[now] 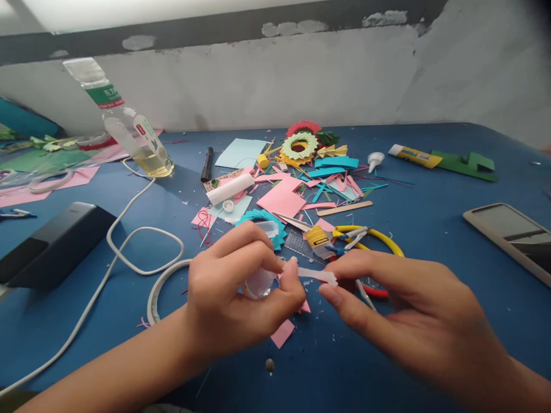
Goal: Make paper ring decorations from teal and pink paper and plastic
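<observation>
Between the thumb and index finger of my left hand (241, 287) is one end of a strip of whitish tape (317, 275). The strip stretches right, its jagged end showing by my right hand (408, 321). My right thumb and index fingertip are apart around that end; the index finger seems to touch it. A clear, rounded plastic piece (258, 283) shows behind my left fingers, mostly hidden. Just beyond lie a blue zigzag paper ring (279, 236), scissors with yellow and red handles (387, 236) and a small yellow-labelled container (319, 238).
Paper scraps, including a pink sheet (282, 198), cover the middle of the blue table. A tilted bottle (142, 143), a black box (60, 244) and a white cable (97, 298) are left. A glue tube (414, 156) and a phone (512, 229) lie right. A wall stands behind.
</observation>
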`<state>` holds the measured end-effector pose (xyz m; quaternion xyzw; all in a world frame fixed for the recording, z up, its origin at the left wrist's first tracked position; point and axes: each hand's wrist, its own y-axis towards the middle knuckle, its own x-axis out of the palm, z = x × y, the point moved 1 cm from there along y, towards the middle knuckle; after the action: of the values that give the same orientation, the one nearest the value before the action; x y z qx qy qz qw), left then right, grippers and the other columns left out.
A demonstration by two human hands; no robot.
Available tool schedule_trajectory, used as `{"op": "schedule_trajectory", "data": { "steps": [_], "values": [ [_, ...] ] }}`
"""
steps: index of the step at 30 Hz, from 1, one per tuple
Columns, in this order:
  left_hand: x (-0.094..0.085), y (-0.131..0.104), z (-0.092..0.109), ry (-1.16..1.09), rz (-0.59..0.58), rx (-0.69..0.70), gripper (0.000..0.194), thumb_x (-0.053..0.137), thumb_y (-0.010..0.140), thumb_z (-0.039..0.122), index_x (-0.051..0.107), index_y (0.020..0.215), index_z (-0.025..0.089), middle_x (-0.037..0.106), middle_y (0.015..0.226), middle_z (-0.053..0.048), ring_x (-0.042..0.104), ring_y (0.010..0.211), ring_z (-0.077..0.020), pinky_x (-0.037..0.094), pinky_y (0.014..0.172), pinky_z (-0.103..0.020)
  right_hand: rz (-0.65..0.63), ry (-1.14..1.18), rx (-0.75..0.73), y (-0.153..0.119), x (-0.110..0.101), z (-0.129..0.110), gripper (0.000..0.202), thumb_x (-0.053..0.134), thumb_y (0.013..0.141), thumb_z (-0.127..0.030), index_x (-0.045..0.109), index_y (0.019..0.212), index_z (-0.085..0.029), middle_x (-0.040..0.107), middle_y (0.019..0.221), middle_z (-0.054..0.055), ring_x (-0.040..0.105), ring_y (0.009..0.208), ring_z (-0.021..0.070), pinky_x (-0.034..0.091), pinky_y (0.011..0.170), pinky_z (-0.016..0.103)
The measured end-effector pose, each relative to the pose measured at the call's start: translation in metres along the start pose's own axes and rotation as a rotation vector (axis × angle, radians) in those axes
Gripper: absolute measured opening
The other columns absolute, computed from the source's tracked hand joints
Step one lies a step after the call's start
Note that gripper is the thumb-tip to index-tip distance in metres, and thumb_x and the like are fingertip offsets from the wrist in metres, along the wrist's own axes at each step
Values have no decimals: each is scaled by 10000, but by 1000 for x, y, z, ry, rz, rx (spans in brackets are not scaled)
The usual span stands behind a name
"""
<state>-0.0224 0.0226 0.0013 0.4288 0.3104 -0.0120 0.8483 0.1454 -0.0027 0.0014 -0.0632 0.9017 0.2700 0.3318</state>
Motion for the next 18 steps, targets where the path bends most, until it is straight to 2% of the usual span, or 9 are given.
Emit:
{"op": "schedule_trajectory", "data": {
  "steps": [3,6,11,18],
  "values": [
    [-2,-2,3,91,4,29,194,607,670,101,480,543,175,465,552,43,434,472,-55,368,421,-177,32,-43,-8,-1,2,-1,49,614,744,-169,584,741,-208,656,619,-50,596,533,65,472,523,126],
    [-5,-3,6,161,-54,76,169,617,673,140,503,554,180,475,546,47,434,449,-50,362,414,-176,14,-34,7,-2,4,-1,59,589,767,-156,598,753,-213,665,626,-56,597,519,61,483,536,117],
    [-4,-4,8,128,-147,179,192,659,689,238,522,568,179,552,565,44,487,462,-43,373,435,-165,-13,0,45,-2,2,1,120,531,811,-149,609,831,-238,703,746,-54,646,633,80,505,590,127],
    [0,-12,6,140,-265,331,231,617,769,265,553,568,171,577,537,33,467,436,-59,303,425,-231,-34,19,19,0,1,0,167,508,805,-107,624,829,-224,702,724,-60,645,611,66,488,568,114]
  ]
}}
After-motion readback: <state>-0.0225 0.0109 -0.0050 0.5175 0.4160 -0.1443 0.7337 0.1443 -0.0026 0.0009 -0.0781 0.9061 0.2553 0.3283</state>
